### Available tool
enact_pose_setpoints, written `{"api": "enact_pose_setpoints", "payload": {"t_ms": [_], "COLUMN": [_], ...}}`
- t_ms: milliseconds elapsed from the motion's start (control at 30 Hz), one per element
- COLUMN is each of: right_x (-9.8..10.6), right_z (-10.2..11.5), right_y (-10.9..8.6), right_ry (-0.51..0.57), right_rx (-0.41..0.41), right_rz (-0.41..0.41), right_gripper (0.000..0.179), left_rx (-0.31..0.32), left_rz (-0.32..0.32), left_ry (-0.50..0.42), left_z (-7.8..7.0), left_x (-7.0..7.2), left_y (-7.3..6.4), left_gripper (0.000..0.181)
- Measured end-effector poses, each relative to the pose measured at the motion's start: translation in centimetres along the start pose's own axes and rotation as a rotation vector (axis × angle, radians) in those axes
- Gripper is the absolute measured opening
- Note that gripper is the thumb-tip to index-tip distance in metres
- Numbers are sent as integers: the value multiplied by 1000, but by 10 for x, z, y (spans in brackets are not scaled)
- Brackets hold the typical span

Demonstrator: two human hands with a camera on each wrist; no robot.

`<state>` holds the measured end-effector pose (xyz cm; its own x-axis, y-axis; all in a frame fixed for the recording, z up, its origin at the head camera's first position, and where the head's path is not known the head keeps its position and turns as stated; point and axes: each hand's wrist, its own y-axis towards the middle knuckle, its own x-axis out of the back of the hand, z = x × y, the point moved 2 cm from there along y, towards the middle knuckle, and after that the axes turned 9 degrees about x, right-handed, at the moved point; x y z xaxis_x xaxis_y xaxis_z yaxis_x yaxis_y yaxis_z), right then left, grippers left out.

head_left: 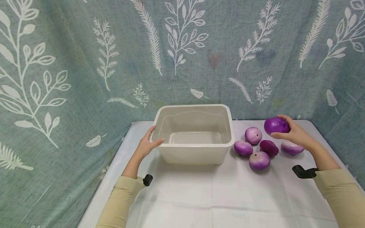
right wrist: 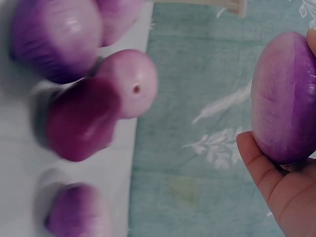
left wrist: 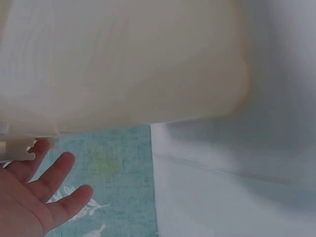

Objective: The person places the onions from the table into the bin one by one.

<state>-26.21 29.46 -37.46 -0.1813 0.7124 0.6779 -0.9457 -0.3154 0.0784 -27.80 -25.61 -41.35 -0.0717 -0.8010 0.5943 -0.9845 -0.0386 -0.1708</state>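
At the left end of a cream plastic tub [head_left: 194, 155], my left hand [head_left: 146, 146] holds the rim at the near corner. Its thumb lies over the front edge, its fingers along the left side. In the left wrist view, the spread fingers [left wrist: 74, 200] show beside the tub's wall. My right hand [head_left: 296, 131] grips a purple onion [head_left: 276, 125] between thumb and fingers, raised above the table at the back right. Below it lie several onions [head_left: 259, 160], purple fading to pale pink, and one darker magenta piece [head_left: 269, 148].
A white cloth [head_left: 211, 196] covers the table. Green-grey fabric [head_left: 182, 69] with white leaf prints hangs behind and at both sides. The onions lie close to the tub's right side. A black device [head_left: 304, 172] sits at the right wrist, another [head_left: 147, 180] at the left.
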Motion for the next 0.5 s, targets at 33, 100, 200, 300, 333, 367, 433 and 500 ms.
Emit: {"api": "enact_pose_setpoints", "payload": {"t_ms": [33,100,200,300,333,367,433,500], "right_x": [2,5,7,6,5,4,2,-1], "right_z": [3,8,17,26,30,33,40,46], "right_y": [4,13,25,36,40,43,49,56], "right_ry": [3,9,23,16,19,17,11,11], "right_rx": [-3,-2,10,25,31,39,53,72], "right_rz": [5,7,8,8,11,12,11,10], "right_gripper": [86,87,88,88,88,88,87,86], "left_rx": [-1,0,0,-6,-9,-12,-16,-13], "left_rz": [2,6,6,4,2,1,-2,-1], "left_ry": [0,-3,-18,-34,-39,-44,-56,-71], "left_z": [0,-1,-1,-1,0,0,0,1], "left_x": [0,0,0,-1,-1,-1,-2,-2], "left_y": [0,0,0,-1,-1,-1,-1,-1], "left_gripper": [82,83,83,83,83,83,82,82]}}
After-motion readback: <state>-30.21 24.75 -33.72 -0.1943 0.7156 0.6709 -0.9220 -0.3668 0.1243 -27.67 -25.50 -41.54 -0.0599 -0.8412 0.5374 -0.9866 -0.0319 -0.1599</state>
